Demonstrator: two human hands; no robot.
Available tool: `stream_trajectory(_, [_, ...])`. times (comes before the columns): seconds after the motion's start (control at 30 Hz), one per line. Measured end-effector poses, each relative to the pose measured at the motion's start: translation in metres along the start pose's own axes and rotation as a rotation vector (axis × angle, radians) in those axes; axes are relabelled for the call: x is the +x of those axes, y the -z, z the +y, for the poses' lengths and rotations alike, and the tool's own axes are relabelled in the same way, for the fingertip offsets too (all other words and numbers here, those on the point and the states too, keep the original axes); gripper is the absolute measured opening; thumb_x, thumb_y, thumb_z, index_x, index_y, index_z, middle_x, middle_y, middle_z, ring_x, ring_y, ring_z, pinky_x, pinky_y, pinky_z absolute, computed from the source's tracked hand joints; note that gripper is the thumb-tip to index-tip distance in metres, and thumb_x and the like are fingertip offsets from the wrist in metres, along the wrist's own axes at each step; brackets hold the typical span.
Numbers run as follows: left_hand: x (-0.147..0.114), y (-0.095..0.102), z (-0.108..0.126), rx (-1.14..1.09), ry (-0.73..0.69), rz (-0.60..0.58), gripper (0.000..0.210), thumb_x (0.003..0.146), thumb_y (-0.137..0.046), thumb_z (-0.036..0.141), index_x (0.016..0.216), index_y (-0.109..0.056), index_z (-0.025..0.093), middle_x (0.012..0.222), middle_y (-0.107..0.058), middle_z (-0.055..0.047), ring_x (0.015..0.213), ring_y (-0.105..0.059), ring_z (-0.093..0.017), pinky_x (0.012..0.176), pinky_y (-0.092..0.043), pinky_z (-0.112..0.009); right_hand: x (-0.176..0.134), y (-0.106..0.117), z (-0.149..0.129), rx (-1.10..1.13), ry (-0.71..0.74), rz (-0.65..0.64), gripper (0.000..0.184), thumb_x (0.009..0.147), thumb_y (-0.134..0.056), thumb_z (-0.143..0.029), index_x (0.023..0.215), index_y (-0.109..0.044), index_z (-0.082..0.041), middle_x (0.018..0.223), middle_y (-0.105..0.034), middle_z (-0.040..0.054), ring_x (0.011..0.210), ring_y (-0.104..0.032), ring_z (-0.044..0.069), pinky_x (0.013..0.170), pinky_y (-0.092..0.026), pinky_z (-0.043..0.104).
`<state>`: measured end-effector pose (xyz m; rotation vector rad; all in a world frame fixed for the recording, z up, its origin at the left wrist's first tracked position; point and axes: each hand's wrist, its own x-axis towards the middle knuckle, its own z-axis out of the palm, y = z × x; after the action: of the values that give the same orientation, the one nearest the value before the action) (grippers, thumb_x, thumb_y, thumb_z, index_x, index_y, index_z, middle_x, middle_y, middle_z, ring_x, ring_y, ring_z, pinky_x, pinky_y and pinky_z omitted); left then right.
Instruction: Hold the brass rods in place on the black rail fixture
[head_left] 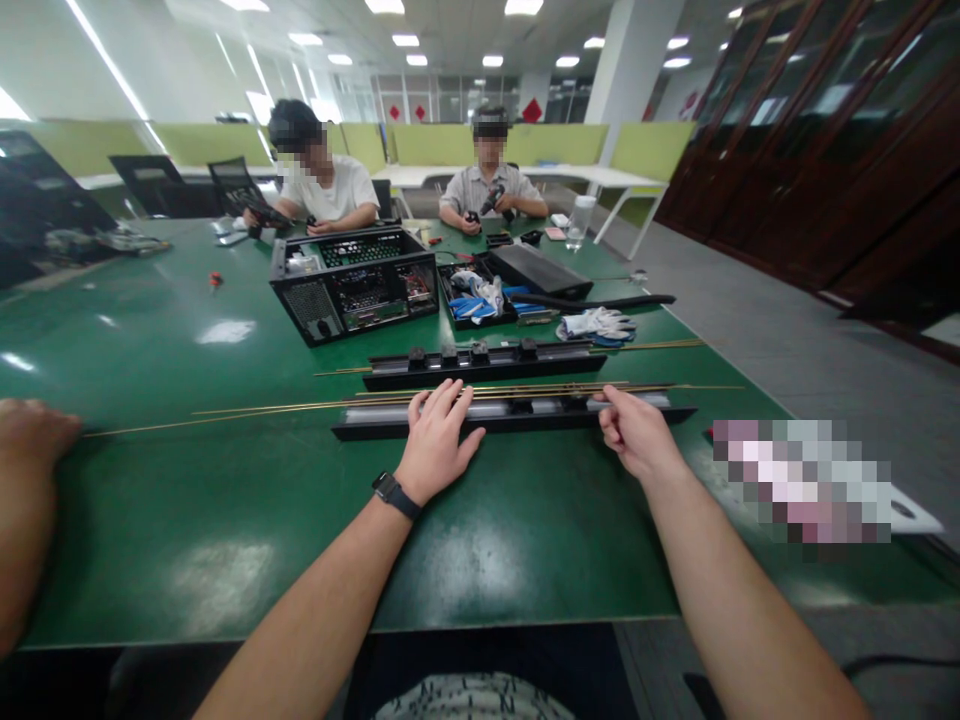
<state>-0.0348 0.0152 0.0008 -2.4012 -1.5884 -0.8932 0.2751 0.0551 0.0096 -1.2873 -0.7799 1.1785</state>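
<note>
My left hand (436, 445), with a dark watch on the wrist, rests with fingers stretched out over the nearer long black channel (375, 430). Its fingertips touch several thin brass-coloured rods (285, 408) lying lengthwise along the channel. At the channel's right part, my right hand (634, 428) is closed, thumb and index finger at the rods; what it pinches is hidden. Small dark pieces (576, 402) sit in the channel between my hands. Behind it lies a second black channel (487, 372) with several black blocks.
An open computer case (352, 285) stands at the back left. Gloves (596, 325), a black tray (461, 318) and a black box (540, 270) lie beyond the channels. Another person's arm (30, 480) is at far left; two people sit opposite. A white power strip (911, 512) lies right.
</note>
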Motion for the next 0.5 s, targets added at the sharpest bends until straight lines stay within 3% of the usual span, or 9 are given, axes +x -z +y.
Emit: stream_trajectory(0.5, [-0.0005, -0.0010, 0.0003, 0.004, -0.004, 0.004, 0.056, 0.096, -0.062, 0.038, 0.148, -0.050, 0.021, 0.154, -0.054, -0.014, 0.148, -0.043, -0.031, 0.121, -0.027, -0.053, 0.0005, 0.0005, 0.0012, -0.001, 0.007, -0.010, 0.027, 0.086, -0.075, -0.041, 0.088, -0.068, -0.015, 0.050, -0.054, -0.0034, 0.032, -0.035, 0.006, 0.029, -0.019, 0.016])
